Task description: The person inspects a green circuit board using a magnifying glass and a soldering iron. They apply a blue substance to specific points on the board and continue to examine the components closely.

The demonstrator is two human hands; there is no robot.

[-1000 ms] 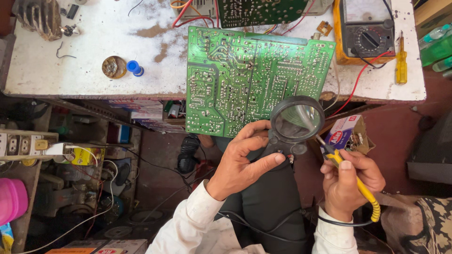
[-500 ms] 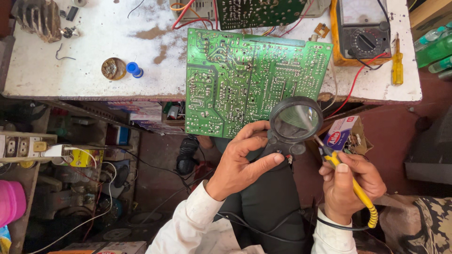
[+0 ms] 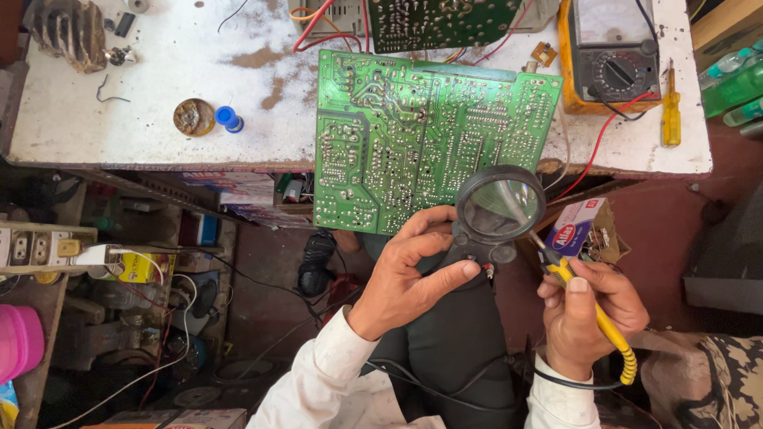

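A large green circuit board point(image 3: 397, 135) lies solder side up, overhanging the front edge of a white workbench point(image 3: 159, 95). My left hand point(image 3: 409, 270) grips the black handle of a round magnifying glass point(image 3: 499, 208), held over the board's lower right corner. My right hand point(image 3: 584, 314) is closed around a yellow-handled soldering iron point(image 3: 592, 314); its metal tip reaches up behind the lens toward the board's edge. A black cord runs from the iron across my lap.
A yellow analog multimeter point(image 3: 608, 52) with red lead, a yellow screwdriver point(image 3: 671, 111), a second green board point(image 3: 441, 20), a round tin point(image 3: 194, 117) and a blue cap point(image 3: 229, 119) sit on the bench. A small open cardboard box point(image 3: 584, 230) is beside my right hand. A power strip point(image 3: 36, 248) sits at left.
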